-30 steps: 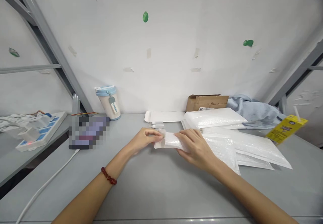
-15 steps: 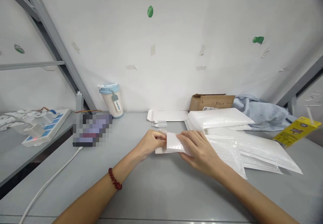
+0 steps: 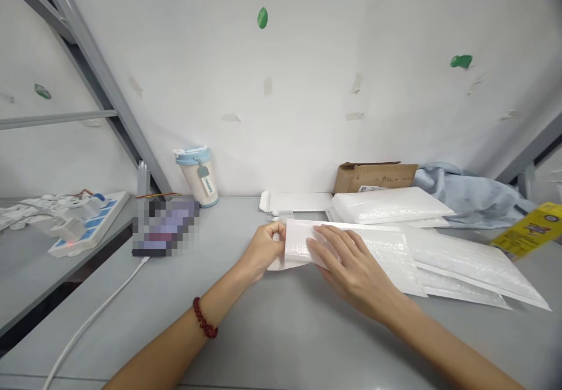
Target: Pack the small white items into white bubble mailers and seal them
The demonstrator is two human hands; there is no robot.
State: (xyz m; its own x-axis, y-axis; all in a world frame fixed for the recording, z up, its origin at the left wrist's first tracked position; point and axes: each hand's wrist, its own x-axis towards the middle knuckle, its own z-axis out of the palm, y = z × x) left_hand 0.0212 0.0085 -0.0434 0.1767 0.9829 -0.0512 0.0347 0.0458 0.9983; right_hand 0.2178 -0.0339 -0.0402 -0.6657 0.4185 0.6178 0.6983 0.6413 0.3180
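A white bubble mailer (image 3: 389, 249) lies across the grey table in front of me, its left end lifted and folded over. My left hand (image 3: 264, 249) pinches that left end, fingertips curled at its edge; a white flap shows below. My right hand (image 3: 345, 255) rests on top of the mailer with its fingers stretched out, pressing on the bubbly surface. Whether anything is inside the mailer is hidden. Just behind the hands lie a flat white box (image 3: 302, 201) and a small clear-and-white item too small to name.
More bubble mailers (image 3: 474, 261) spread to the right, with a stack (image 3: 390, 205) before a cardboard box (image 3: 377, 175). Further right are a light blue cloth (image 3: 465, 188) and a yellow carton (image 3: 529, 231). At left stand a tumbler (image 3: 199, 179), a blurred phone (image 3: 167, 229) with cable and a power strip (image 3: 90, 223).
The mailer's left end, more crumpled before, now lies flatter and wider under my right hand. The folded part has shifted slightly left, and the whole view has turned a little.
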